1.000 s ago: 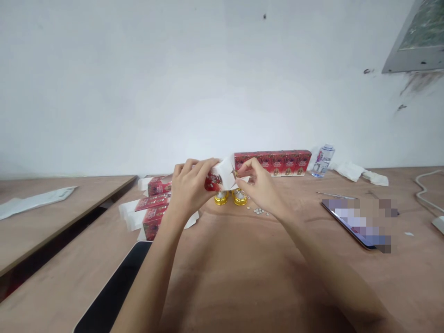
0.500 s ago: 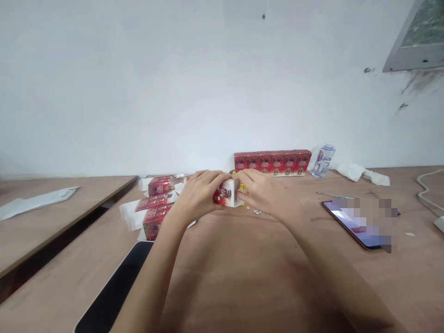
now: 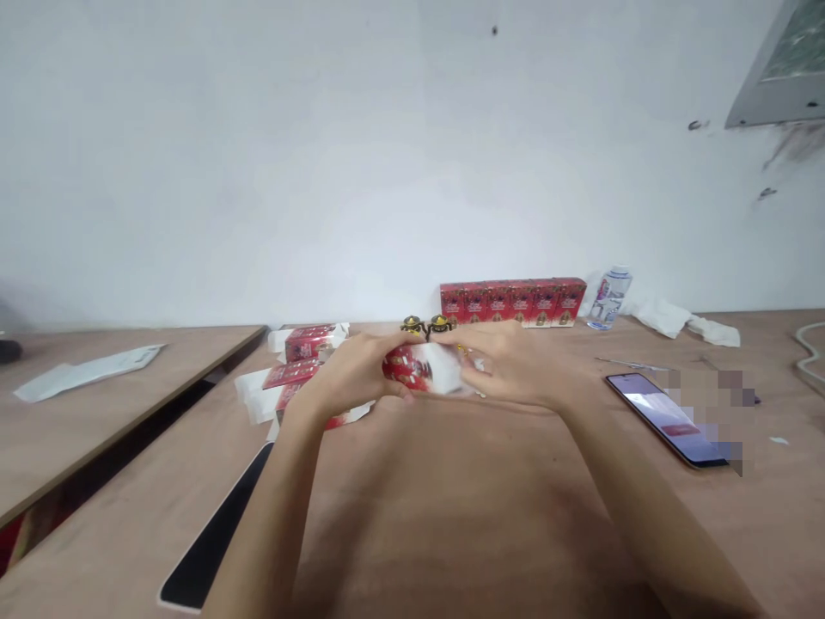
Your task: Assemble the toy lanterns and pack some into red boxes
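Observation:
Both my hands hold one small red and white carton just above the brown table. My left hand grips its red left end with curled fingers. My right hand closes round its white right end. The carton lies on its side between them and is smeared by motion. Two small gold ornaments stand on the table just behind my fingers.
A row of red boxes stands against the white wall, with a clear bottle and crumpled white cloth to its right. Flat red cartons lie left of my hands. A phone lies right; a dark tablet near left.
My hands have lowered the carton toward the table and turned it onto its side. Its white flap, up a second ago, no longer shows. The view shifted slightly left.

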Action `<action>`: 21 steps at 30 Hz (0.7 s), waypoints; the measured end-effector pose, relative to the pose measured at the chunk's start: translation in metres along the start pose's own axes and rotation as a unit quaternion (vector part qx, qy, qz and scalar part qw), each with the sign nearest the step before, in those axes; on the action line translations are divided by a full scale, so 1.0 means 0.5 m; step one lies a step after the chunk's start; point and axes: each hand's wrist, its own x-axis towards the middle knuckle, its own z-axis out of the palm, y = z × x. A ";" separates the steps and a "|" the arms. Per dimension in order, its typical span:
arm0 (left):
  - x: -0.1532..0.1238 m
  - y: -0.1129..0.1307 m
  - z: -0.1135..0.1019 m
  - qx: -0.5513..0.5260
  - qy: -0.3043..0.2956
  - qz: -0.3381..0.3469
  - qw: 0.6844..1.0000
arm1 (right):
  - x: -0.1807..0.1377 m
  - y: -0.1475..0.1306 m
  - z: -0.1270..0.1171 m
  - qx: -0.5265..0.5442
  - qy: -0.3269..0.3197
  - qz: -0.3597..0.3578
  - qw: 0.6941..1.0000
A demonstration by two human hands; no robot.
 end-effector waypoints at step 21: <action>-0.029 0.009 -0.018 -0.032 -0.049 -0.012 0.998 | 0.003 -0.028 -0.051 0.146 -0.137 0.046 0.979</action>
